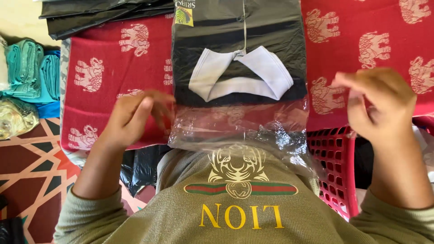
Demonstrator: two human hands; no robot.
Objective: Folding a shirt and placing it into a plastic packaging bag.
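Neither hand grips anything: left hand [135,115] hovers loosely curled at the near-left edge of the clear plastic bag [239,72], blurred; right hand [377,101] hangs released, well right of the bag. Inside — a folded black shirt with pale collar [239,74] — on the red elephant cloth [108,77], bare cloth either side
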